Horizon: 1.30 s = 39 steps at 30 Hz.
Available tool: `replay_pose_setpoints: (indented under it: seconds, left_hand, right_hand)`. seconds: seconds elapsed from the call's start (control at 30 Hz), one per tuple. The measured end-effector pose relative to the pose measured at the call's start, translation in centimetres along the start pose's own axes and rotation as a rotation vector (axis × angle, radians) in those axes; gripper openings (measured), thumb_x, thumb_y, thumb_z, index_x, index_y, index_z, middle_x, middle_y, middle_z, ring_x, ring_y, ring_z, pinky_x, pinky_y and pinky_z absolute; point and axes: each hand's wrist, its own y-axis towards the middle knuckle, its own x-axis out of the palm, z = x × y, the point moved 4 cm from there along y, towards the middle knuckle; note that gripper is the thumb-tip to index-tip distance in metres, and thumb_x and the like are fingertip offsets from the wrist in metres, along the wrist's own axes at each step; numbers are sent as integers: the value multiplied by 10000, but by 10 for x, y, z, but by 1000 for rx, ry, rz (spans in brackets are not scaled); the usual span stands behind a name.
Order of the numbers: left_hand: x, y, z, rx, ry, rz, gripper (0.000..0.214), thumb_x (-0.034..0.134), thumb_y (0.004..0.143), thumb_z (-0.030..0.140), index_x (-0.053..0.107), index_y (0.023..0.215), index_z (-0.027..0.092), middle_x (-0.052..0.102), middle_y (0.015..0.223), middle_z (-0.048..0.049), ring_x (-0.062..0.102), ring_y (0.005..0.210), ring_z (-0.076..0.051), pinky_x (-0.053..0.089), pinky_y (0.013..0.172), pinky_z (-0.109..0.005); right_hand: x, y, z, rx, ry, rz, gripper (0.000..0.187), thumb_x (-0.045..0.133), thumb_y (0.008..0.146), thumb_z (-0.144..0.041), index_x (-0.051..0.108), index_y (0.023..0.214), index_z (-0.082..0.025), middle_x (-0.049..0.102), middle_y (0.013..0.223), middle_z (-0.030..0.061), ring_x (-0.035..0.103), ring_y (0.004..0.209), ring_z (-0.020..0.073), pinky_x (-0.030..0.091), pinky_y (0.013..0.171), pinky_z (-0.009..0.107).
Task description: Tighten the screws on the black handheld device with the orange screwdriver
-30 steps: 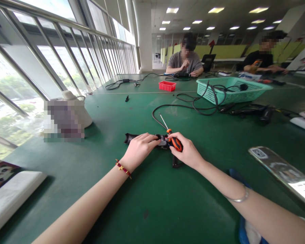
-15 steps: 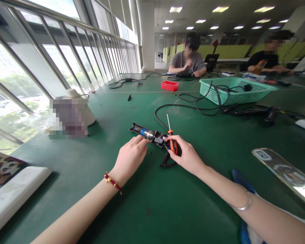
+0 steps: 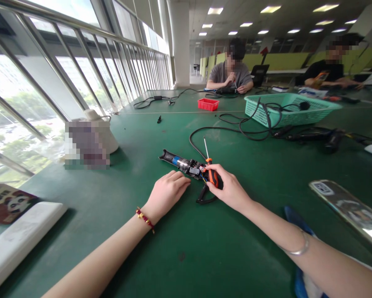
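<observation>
An opened handheld corded device (image 3: 193, 170) lies on the green table, its black half-shell exposing a silver cylinder with a blue band and coloured wires. My left hand (image 3: 169, 191) rests just in front of it, fingers pinched together at the table; whatever they hold is hidden. Between the thumb and fingers of my right hand (image 3: 231, 186) is a screwdriver (image 3: 213, 178) with an orange and black handle, its shaft pointing away from me. That hand is at the device's right end, beside the wires. A black cable (image 3: 190, 138) runs back from the device.
A green basket (image 3: 297, 118) with cables stands at the back right, near a small red tray (image 3: 208, 104). A white container (image 3: 111, 138) is at the left, a white block (image 3: 27, 236) closer. A transparent-edged case (image 3: 347, 207) lies right. Two people sit across the table.
My left hand has drawn back from the device and shifted right, its fingertips now covering a tiny dark piece that lay on the table. My right hand keeps holding the screwdriver.
</observation>
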Motion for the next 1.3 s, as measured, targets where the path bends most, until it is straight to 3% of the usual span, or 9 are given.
replay_pose_setpoints:
  seconds: [0.13, 0.33, 0.67, 0.9, 1.1, 1.2, 1.3]
  left_hand:
    - [-2, 15, 4, -91, -87, 97, 147, 484, 885, 231, 626, 903, 199, 651, 900, -25, 584, 848, -154, 485, 726, -260]
    - [11, 25, 4, -132, -136, 125, 123, 504, 868, 210, 622, 894, 192, 645, 889, -29, 590, 855, -160, 502, 743, -274]
    - [14, 22, 9, -58, -1, 119, 148, 446, 897, 202, 592, 906, 177, 628, 897, -43, 574, 877, -162, 491, 715, -247]
    - [18, 26, 11, -36, 137, 130, 142, 467, 887, 207, 606, 885, 182, 604, 813, -34, 551, 788, -161, 460, 655, -249]
    - [10, 21, 5, 62, 79, 180, 183, 469, 887, 250, 625, 970, 202, 615, 903, -48, 566, 825, -157, 465, 728, -275]
    - [7, 19, -11, -16, 49, 178, 258, 473, 863, 244, 584, 1092, 198, 605, 1055, -68, 562, 970, -196, 451, 856, -337]
    - [12, 19, -28, -98, 20, 85, 425, 467, 834, 249, 469, 1255, 195, 521, 1267, -76, 473, 1164, -229, 352, 1021, -416]
  right_hand:
    - [0, 0, 0, -1, 9, -1, 346, 530, 749, -196, 490, 1090, -237, 616, 930, 17, 590, 760, 156, 460, 748, 277]
    - [0, 1, 3, -2, 2, -1, 351, 525, 757, -208, 490, 1105, -235, 623, 960, 26, 601, 791, 166, 469, 755, 287]
    - [1, 1, 4, -6, 10, -5, 377, 531, 754, -209, 472, 1125, -246, 613, 1071, 40, 608, 898, 191, 472, 835, 332]
    - [4, -1, 3, -40, 0, 29, 558, 606, 695, -234, 403, 1215, -238, 520, 1217, 72, 543, 1079, 222, 448, 925, 368]
    - [-16, -4, -8, -98, -39, 281, 505, 568, 714, -197, 427, 1199, -188, 498, 1006, 80, 542, 931, 205, 455, 877, 355]
    - [-23, -8, -15, -145, -6, 286, 426, 542, 766, -308, 474, 1169, -189, 503, 905, 58, 530, 822, 191, 459, 783, 334]
    - [-24, -17, -26, -299, 118, 269, 394, 324, 870, -443, 544, 1076, -188, 482, 753, 28, 474, 634, 158, 412, 607, 317]
